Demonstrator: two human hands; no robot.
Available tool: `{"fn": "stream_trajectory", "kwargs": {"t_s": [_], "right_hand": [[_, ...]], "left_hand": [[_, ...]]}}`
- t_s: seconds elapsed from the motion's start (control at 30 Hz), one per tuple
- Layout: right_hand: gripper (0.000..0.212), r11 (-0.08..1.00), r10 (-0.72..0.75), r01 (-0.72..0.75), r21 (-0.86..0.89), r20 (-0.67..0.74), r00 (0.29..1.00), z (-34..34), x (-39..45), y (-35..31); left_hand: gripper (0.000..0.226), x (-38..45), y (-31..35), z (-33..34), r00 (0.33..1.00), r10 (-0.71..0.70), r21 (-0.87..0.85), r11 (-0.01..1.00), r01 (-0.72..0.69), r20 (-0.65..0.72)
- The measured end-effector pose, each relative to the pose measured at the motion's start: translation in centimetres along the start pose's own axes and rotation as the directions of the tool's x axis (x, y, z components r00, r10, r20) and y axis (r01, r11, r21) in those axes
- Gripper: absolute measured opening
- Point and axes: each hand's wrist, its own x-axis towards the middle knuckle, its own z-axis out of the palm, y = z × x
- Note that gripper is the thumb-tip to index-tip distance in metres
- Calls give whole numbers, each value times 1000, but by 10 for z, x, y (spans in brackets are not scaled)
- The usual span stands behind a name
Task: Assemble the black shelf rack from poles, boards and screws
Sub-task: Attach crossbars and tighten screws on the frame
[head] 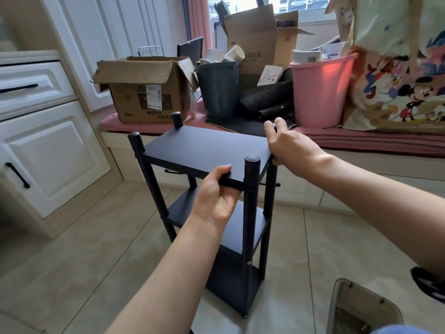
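The left hand grips the top board's near edge, the right hand its far corner; uneven pulling could tip the rack standing on the floor.

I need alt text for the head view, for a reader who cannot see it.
Two hands hold the top board of a black three-shelf rack on a tiled floor: left hand at the near edge, right hand at the right end.

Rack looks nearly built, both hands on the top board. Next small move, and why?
Probably cap the far right corner. Three poles carry round caps, while the right hand covers the fourth corner and pinches a small pale piece. The left hand already steadies the top board.
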Motion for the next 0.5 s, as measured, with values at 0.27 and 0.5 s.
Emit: {"fn": "stream_trajectory", "kwargs": {"t_s": [0.27,0.5], "right_hand": [[94,991,5,5,131,-74,997,-4,-21,-18],[104,865,-75,314,392,-517,853,-6,-54,-31]], "left_hand": [[28,3,-1,-1,1000,-8,-20,1000,8,8],[20,1,0,1,1000,-26,-8,1000,26,12]]}}
